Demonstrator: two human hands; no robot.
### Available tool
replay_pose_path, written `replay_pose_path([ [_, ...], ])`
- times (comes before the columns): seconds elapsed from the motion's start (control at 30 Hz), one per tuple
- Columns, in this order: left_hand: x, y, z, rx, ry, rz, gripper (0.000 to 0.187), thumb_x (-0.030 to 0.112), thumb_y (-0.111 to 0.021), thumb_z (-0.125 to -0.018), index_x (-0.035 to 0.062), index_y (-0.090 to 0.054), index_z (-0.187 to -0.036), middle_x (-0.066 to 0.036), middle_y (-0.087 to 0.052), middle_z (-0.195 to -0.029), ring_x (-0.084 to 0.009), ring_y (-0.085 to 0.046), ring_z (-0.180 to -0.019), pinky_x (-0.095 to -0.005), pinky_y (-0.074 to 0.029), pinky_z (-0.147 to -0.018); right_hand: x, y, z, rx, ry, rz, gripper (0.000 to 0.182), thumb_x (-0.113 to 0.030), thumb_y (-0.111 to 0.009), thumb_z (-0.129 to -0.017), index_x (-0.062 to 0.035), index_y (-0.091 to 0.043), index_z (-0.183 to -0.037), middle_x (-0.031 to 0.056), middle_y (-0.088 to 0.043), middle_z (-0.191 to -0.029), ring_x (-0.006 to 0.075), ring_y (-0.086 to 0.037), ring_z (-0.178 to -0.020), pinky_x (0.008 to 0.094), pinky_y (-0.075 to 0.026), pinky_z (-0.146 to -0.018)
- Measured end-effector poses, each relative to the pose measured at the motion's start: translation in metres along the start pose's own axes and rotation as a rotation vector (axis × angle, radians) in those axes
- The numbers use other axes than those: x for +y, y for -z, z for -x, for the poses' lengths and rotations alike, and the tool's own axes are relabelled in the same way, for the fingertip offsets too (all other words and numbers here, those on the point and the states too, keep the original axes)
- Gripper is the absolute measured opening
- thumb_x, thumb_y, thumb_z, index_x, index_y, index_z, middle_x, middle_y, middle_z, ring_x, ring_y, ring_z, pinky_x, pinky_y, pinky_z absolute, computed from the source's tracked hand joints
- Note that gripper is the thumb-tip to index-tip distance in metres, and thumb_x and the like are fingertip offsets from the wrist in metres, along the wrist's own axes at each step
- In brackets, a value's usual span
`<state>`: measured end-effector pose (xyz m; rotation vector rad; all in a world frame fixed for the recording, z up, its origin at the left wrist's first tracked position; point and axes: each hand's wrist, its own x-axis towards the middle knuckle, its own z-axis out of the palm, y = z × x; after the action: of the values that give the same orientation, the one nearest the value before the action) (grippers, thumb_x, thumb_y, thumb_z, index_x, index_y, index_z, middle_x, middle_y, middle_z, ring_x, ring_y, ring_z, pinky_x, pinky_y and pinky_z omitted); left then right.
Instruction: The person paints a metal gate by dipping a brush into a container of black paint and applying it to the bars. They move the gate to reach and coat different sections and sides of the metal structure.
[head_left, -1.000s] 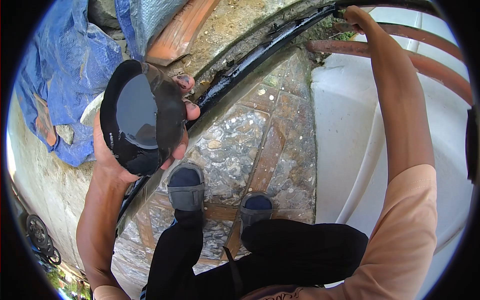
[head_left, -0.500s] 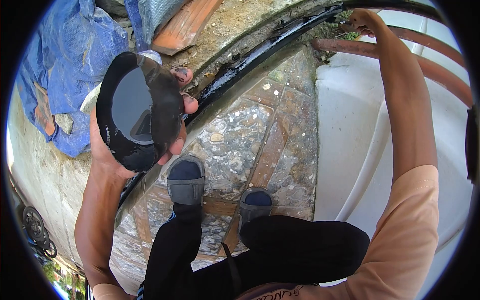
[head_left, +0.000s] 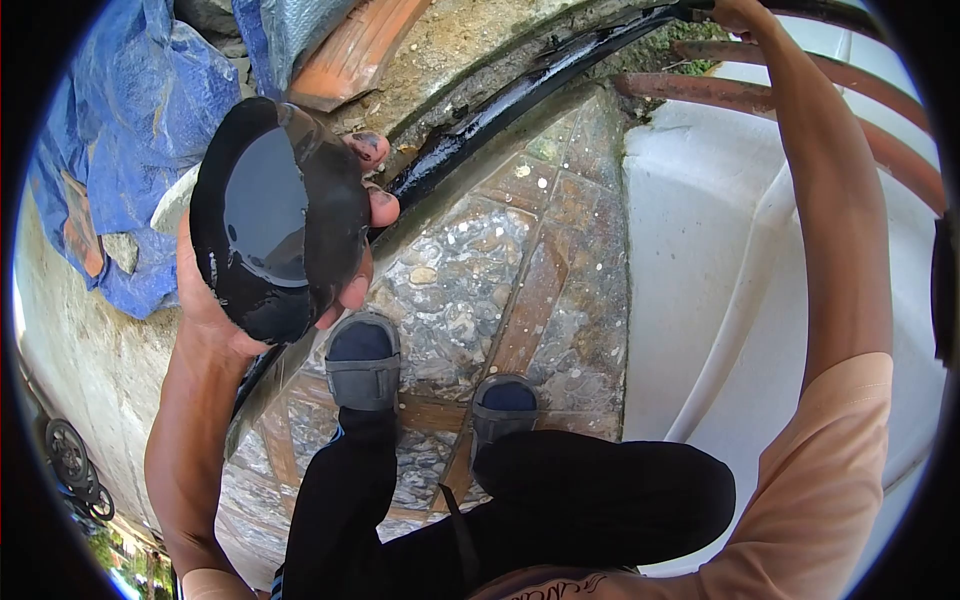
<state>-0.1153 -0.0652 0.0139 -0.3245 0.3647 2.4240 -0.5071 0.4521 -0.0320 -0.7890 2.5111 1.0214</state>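
My left hand (head_left: 212, 315) cups a rough-edged bowl (head_left: 335, 215), smeared black, its fingers wrapped round the far side with dark stains on the tips. Glossy black paint (head_left: 265, 205) pools inside it. Out at the top right, my right hand (head_left: 738, 16) is closed beside the far end of a long curved bar (head_left: 550, 80) coated in wet black. What those fingers hold is hidden at the frame's edge. Reddish-brown bars (head_left: 690, 92), without the black coat, pass under my right forearm.
A blue tarp (head_left: 150, 120) and a wooden board (head_left: 360, 55) lie at the upper left, with a stone (head_left: 178, 200) near the bowl. White panels (head_left: 700, 250) stand on the right. My sandalled feet (head_left: 362, 360) rest on stone-and-tile paving (head_left: 450, 260).
My right hand has moved up and slightly right along the black bar, partly out of frame. The bowl stays in my left hand. The whole view has shifted slightly.
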Motion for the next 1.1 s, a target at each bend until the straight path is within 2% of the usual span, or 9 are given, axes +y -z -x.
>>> replay_pose_path([
  [0.03, -0.001, 0.001, 0.001, -0.003, -0.007, 0.002, 0.072, 0.053, -0.044, -0.095, -0.0021, -0.033, -0.139, -0.026, -0.06, -0.112, -0.0373, -0.063, -0.069, -0.038, -0.056, -0.042, -0.012, 0.019, 0.009, -0.156, -0.173, -0.048, 0.016, -0.019, -0.066, -0.07, -0.0042, -0.071, -0.075, 0.0195, -0.067, -0.077, 0.0359, -0.066, -0.073, 0.0434, -0.051, -0.066],
  [0.13, -0.002, 0.004, 0.003, -0.009, -0.01, 0.007, 0.071, 0.053, -0.042, -0.095, -0.0024, -0.033, -0.139, -0.025, -0.06, -0.112, -0.0369, -0.063, -0.069, -0.0372, -0.056, -0.042, 0.005, -0.007, 0.013, 0.076, -0.087, -0.137, 0.019, -0.023, -0.069, -0.072, -0.0039, -0.069, -0.072, 0.0181, -0.064, -0.071, 0.0352, -0.063, -0.067, 0.0432, -0.049, -0.062],
  [0.23, -0.002, 0.004, 0.006, 0.018, -0.014, 0.009, 0.071, 0.053, -0.041, -0.096, -0.0025, -0.033, -0.139, -0.025, -0.06, -0.112, -0.0366, -0.063, -0.069, -0.0366, -0.056, -0.042, 0.03, -0.035, 0.023, -0.187, -0.188, -0.891, 0.019, -0.023, -0.07, -0.074, -0.004, -0.069, -0.071, 0.0176, -0.062, -0.067, 0.0349, -0.059, -0.062, 0.0425, -0.047, -0.058],
  [0.33, -0.002, 0.004, 0.006, 0.037, 0.0, 0.007, 0.071, 0.053, -0.04, -0.096, -0.0026, -0.033, -0.139, -0.025, -0.06, -0.112, -0.0365, -0.063, -0.069, -0.0371, -0.056, -0.042, 0.01, 0.018, 0.039, 0.037, 0.504, -0.038, 0.015, -0.02, -0.07, -0.074, -0.0051, -0.069, -0.071, 0.0168, -0.062, -0.068, 0.0352, -0.055, -0.06, 0.0421, -0.045, -0.057],
  [0.53, -0.001, 0.002, 0.007, 0.026, -0.022, -0.006, 0.073, 0.052, -0.041, -0.096, -0.0039, -0.031, -0.141, -0.025, -0.059, -0.111, -0.0364, -0.063, -0.068, -0.0374, -0.056, -0.042, 0.014, -0.006, 0.033, -0.088, 0.09, -0.295, 0.016, -0.023, -0.07, -0.069, -0.007, -0.069, -0.069, 0.0169, -0.062, -0.069, 0.0351, -0.056, -0.062, 0.0417, -0.045, -0.057],
  [0.63, -0.002, 0.004, 0.01, 0.007, -0.047, -0.016, 0.073, 0.052, -0.041, -0.096, -0.0047, -0.031, -0.141, -0.025, -0.06, -0.111, -0.0356, -0.062, -0.066, -0.0369, -0.056, -0.041, -0.016, 0.033, 0.051, 0.07, 0.339, -0.084, 0.014, -0.02, -0.069, -0.07, -0.0061, -0.069, -0.07, 0.0163, -0.062, -0.068, 0.033, -0.057, -0.06, 0.041, -0.045, -0.055],
  [0.93, 0.001, -0.001, 0.017, 0.087, -0.048, -0.073, 0.083, 0.057, -0.04, -0.092, -0.0081, -0.03, -0.143, -0.027, -0.06, -0.12, -0.0298, -0.065, -0.07, -0.0296, -0.053, -0.044, -0.009, 0.046, 0.074, 0.13, -0.06, -0.545, 0.014, -0.018, -0.068, -0.07, -0.0038, -0.068, -0.071, 0.0146, -0.062, -0.068, 0.0311, -0.055, -0.058, 0.0399, -0.044, -0.052],
  [1.03, 0.001, 0.001, 0.018, 0.07, -0.068, -0.112, 0.085, 0.058, -0.04, -0.092, -0.0077, -0.03, -0.144, -0.027, -0.06, -0.121, -0.0288, -0.065, -0.072, -0.0291, -0.053, -0.044, -0.011, 0.047, 0.073, 0.2, 0.1, 0.027, 0.017, -0.02, -0.07, -0.07, -0.0031, -0.067, -0.072, 0.0158, -0.063, -0.072, 0.032, -0.057, -0.063, 0.0405, -0.045, -0.056],
  [1.1, 0.0, 0.0, 0.016, 0.053, -0.066, -0.077, 0.084, 0.057, -0.041, -0.092, -0.0083, -0.03, -0.143, -0.028, -0.059, -0.121, -0.0304, -0.066, -0.071, -0.0303, -0.054, -0.045, -0.006, 0.038, 0.069, 0.216, 0.224, -0.064, 0.02, -0.024, -0.071, -0.069, -0.0045, -0.067, -0.071, 0.0161, -0.062, -0.074, 0.0353, -0.057, -0.066, 0.0429, -0.046, -0.059],
])
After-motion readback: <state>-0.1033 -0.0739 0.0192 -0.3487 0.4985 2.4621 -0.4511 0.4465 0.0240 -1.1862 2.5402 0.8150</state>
